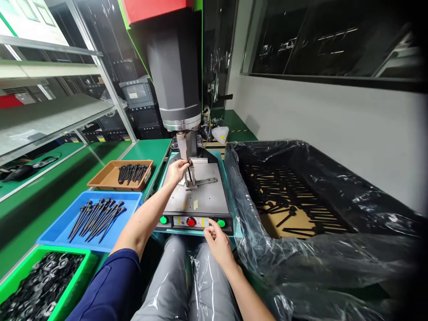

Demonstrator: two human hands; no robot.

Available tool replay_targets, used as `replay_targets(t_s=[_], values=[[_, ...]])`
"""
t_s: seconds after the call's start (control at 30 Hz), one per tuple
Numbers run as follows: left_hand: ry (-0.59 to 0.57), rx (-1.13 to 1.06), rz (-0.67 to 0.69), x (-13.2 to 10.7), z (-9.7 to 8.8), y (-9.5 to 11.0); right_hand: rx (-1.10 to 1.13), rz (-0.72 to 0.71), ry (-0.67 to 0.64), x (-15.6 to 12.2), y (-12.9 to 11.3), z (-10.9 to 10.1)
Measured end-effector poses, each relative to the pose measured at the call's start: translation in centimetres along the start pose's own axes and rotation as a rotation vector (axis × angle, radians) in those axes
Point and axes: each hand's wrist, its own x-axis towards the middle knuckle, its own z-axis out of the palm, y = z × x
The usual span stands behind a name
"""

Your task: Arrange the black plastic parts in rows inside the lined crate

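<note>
My left hand (178, 171) is pinched on the top of a slim black rod-shaped part (190, 173), which stands upright at a small metal fixture (191, 182) on the machine's grey plate (207, 200). Just above is the tapered metal tip (182, 147) of the machine head (177, 80). My right hand (218, 243) is near the green button (221, 223) on the right of the front panel. Its index finger is partly stretched out, the others are loosely bent, and nothing shows in it. A red button (191, 222) and another green button (163, 220) are further left.
On the left are a blue tray (133, 200) and an orange tray (96, 176) of headed black rods, and a green bin (78, 274) of small black pieces. On the right stands a large plastic-lined box (247, 200) with many rods on cardboard. A metal shelf (60, 118) rises at left.
</note>
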Motion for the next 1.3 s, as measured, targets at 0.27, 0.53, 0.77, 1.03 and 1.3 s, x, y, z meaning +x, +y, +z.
replay_targets(t_s=[0.27,0.53,0.77,1.03,1.3], values=[[-0.113,0.149,0.210,1.9,-0.8,-2.2,0.007,0.023,-0.041,-0.5,-0.1,-1.0],[-0.304,0.199,0.312,3.2,-2.5,-2.1,0.014,0.089,-0.078,-1.6,0.8,-2.4],[-0.372,0.427,0.524,3.3,-3.0,-2.5,-0.020,0.104,-0.006,-2.4,1.9,-3.5],[-0.262,0.473,0.555,1.6,-1.9,-2.5,-0.254,0.153,0.092,-2.2,3.0,-5.6],[-0.128,0.251,0.380,0.5,-2.6,-2.7,-0.540,0.342,0.005,-4.3,7.3,-4.8]])
